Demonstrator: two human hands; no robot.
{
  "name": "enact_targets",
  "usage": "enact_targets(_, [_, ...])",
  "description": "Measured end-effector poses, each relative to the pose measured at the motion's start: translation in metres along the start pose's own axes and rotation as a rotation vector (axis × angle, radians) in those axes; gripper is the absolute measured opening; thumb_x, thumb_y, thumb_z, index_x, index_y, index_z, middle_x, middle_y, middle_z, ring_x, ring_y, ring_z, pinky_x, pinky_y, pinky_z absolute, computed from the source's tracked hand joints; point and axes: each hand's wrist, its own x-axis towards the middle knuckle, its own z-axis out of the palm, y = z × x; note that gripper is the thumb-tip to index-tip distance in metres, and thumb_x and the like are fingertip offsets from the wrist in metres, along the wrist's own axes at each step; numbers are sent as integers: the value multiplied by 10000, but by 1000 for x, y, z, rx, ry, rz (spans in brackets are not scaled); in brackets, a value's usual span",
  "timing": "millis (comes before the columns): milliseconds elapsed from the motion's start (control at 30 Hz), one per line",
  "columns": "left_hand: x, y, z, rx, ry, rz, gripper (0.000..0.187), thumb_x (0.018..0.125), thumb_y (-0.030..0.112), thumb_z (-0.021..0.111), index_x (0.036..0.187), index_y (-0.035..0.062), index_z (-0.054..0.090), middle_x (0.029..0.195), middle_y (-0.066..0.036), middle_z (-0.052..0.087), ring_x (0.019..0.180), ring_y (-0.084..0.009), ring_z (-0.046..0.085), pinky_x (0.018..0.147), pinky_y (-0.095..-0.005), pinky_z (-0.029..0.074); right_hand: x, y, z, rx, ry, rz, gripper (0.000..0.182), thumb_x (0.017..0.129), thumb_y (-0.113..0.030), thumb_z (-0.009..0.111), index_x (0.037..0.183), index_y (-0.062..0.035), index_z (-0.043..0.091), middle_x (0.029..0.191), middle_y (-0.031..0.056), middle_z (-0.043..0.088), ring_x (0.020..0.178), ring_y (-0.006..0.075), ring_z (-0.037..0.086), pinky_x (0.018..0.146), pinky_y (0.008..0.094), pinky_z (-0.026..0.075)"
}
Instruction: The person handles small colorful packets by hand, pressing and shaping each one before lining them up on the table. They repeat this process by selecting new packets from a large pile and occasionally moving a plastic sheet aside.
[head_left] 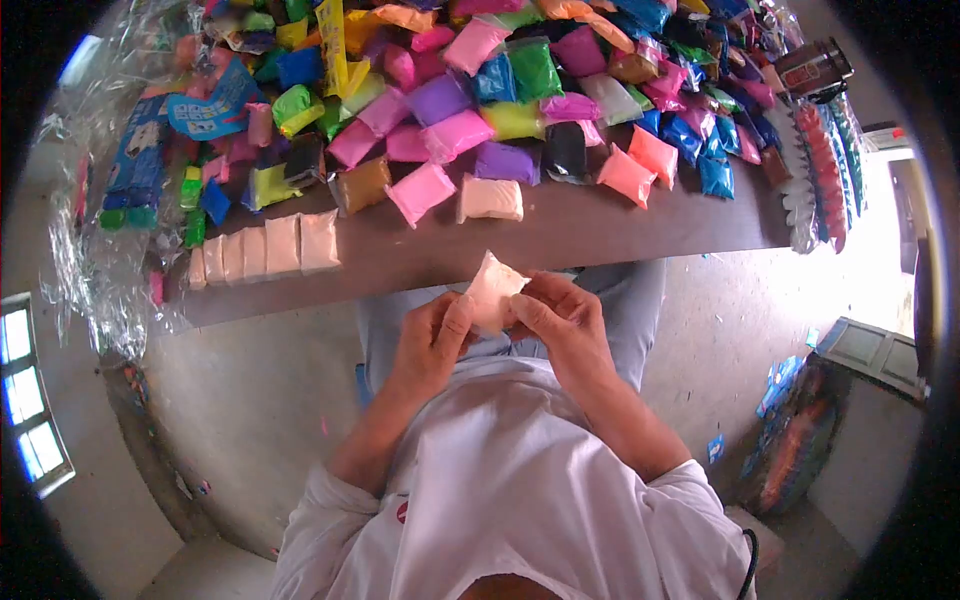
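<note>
A small peach-coloured packet (496, 291), soft-looking and in clear wrap, is held just off the table's front edge, above my lap. My left hand (436, 335) pinches its left side between thumb and fingers. On the other side, my right hand (562, 315) grips the packet with the thumb across its face; some fingers are hidden behind it. On the table to the left, a row of several matching peach packets (283, 247) stands side by side. Another peach packet (490, 199) lies alone just beyond my hands.
Many colourful packets (457, 134) are heaped across the far part of the brown table (420, 262). Crumpled clear plastic (75, 240) hangs over its left end. Strips of white and red scalloped pieces (822, 170) and a dark cylinder (812, 70) stand at the right end.
</note>
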Motion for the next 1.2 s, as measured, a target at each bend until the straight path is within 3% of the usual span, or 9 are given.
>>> enact_targets(200, [-1,-1,3,113,11,85,376,929,331,452,789,-3,553,594,-20,510,527,-73,439,466,-246,352,-9,-8,4,-95,-61,287,212,835,-197,590,884,9,599,724,41,598,551,98,547,475,217,416])
enact_targets(300, [2,-6,6,286,77,231,367,930,320,448,816,-12,556,598,-58,527,531,-120,473,486,-285,378,-6,-7,11,-159,-55,270,180,839,-171,560,860,4,600,719,34,589,549,82,524,469,207,385])
enact_targets(500, [-1,-3,0,258,42,169,336,927,290,445,830,-14,552,621,-132,555,537,-209,532,508,-322,408,-7,9,9,-20,-148,31,205,852,-184,534,869,10,598,722,14,579,576,55,510,485,190,380])
enact_targets(633, [1,-5,3,282,49,215,327,923,284,451,833,-15,549,611,-129,547,527,-211,525,502,-318,406,-10,-7,14,-68,-115,123,198,847,-149,500,885,19,597,725,6,577,578,53,504,491,196,386])
enact_targets(700, [1,-5,6,329,73,238,327,924,283,450,836,-16,550,611,-130,549,522,-215,527,501,-316,406,-8,-7,18,-124,-10,198,183,845,-147,543,889,20,603,712,9,581,559,53,496,465,193,376])
enact_targets(800, [1,-2,3,377,54,206,318,924,272,452,842,-18,552,628,-136,563,534,-217,545,513,-311,419,-5,2,14,-137,-62,85,198,841,-185,570,879,5,613,706,5,582,554,51,495,465,190,371])
enact_targets(1033, [0,-3,6,285,49,218,312,921,266,459,853,-22,555,618,-128,555,541,-193,545,511,-312,417,-7,-8,16,-95,-55,168,164,835,-144,577,884,9,611,705,-6,578,559,42,488,466,189,370])
enact_targets(1200, [0,0,4,346,33,199,316,922,266,461,841,-26,551,624,-117,564,556,-189,554,522,-309,425,-4,7,10,-52,-106,78,189,833,-183,600,882,-2,616,706,-15,581,550,40,479,463,181,357])
